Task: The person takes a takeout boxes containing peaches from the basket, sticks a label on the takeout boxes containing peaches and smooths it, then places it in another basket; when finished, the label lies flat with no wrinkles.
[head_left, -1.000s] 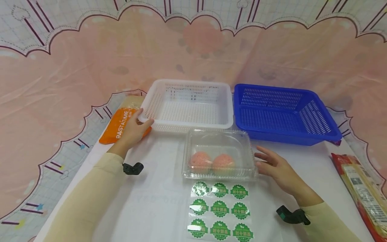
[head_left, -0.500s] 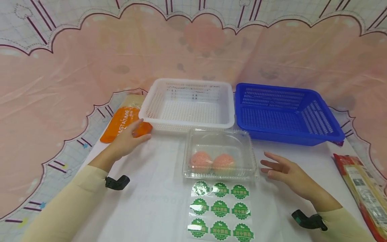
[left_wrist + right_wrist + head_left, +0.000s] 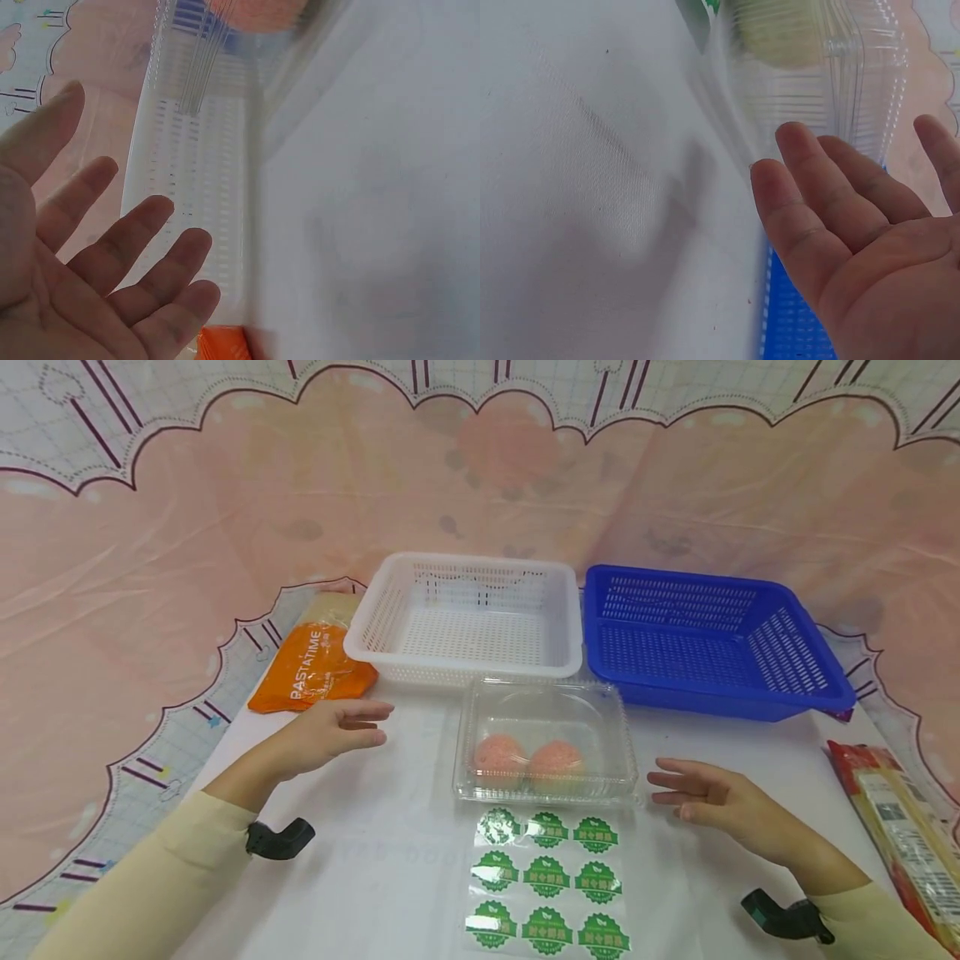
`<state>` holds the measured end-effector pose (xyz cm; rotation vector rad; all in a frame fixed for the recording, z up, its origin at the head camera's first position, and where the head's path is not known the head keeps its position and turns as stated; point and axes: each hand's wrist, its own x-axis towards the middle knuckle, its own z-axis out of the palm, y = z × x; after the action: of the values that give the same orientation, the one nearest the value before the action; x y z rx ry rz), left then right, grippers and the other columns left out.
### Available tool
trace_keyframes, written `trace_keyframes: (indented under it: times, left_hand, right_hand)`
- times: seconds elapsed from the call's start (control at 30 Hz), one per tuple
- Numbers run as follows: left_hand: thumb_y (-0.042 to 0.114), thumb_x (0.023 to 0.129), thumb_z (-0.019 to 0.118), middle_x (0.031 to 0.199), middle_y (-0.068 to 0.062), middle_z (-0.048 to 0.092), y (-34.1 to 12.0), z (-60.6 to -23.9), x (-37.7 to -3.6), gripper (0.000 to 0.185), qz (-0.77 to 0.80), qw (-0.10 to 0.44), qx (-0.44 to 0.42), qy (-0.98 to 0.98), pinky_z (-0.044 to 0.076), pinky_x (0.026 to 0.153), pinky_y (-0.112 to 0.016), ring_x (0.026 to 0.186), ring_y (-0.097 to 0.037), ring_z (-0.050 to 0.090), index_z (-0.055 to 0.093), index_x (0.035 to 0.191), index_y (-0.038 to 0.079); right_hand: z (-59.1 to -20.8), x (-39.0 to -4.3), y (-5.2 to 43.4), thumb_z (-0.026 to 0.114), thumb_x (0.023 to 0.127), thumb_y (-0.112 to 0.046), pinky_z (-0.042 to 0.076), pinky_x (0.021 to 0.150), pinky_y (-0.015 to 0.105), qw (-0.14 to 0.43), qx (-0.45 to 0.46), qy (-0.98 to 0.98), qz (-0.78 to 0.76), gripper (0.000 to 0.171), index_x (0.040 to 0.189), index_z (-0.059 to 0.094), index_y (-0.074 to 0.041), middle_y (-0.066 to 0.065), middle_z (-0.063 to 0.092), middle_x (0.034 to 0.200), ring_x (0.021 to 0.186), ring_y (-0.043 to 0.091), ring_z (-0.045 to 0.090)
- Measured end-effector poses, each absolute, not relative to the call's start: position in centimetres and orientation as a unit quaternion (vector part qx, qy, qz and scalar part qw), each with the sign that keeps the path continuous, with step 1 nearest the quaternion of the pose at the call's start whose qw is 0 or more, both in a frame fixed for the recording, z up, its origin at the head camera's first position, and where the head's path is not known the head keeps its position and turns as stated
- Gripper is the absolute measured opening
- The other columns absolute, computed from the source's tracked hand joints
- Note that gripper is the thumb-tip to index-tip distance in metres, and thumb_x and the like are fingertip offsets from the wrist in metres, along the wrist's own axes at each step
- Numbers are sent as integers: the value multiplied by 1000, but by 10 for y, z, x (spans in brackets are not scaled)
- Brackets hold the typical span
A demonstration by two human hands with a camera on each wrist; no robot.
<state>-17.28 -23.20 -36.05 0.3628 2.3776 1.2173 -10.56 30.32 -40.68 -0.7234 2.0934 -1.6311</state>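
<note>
A lidded clear plastic box (image 3: pixel 555 710) stands mid-table with two round pinkish fruits (image 3: pixel 500 758) inside, near its front side. To its right, a small gap away, my right hand (image 3: pixel 731 802) holds nothing, its fingers loosely extended toward the box. My left hand (image 3: pixel 322 739) is also bare-palmed, in front of the orange pasta bag (image 3: pixel 330 668) and left of the box. Both wrist views show spread, relaxed fingers touching nothing. A sheet of green round stickers (image 3: pixel 546 878) lies flat just in front of the box.
Behind the box stand a white perforated basket (image 3: pixel 465 668) and a blue perforated basket (image 3: pixel 720 700), side by side. A red and yellow packet (image 3: pixel 892 827) lies along the table's right edge. A patterned cloth (image 3: pixel 480 485) hangs behind.
My left hand has left the white basket's front corner and come back toward me. The right hand has drawn slightly away from the box, to the right. The box and baskets stay put.
</note>
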Motion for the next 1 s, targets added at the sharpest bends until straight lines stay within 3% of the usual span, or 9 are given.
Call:
trace_keyframes:
  times: [0.27, 0.5, 1.0]
  left_hand:
    - [23, 96, 69, 141, -21, 55, -222, -370, -159, 54, 466, 263, 188, 824, 46, 103, -47, 127, -37, 55, 54, 139, -5]
    - [13, 94, 70, 147, -22, 49, -211, -381, -148, 55, 489, 335, 208, 778, 43, 105, -52, 128, -37, 54, 50, 143, -5]
    - [10, 91, 72, 140, -18, 56, -182, -404, -129, 50, 497, 426, 236, 719, 48, 103, -40, 126, -33, 56, 57, 137, -4]
  right_hand:
    - [-405, -102, 302, 46, 102, 7, 52, 94, 29, 262, -282, 691, -612, 58, 147, 49, -29, -8, 55, 144, 123, 14, 59]
    - [-405, -100, 299, 47, 102, 6, 53, 94, 31, 299, -291, 669, -615, 51, 151, 45, -10, -6, 55, 144, 123, 16, 59]
    - [-412, -92, 286, 52, 103, -2, 49, 99, 27, 365, -270, 645, -615, 44, 142, 39, 15, 2, 57, 142, 125, 18, 57]
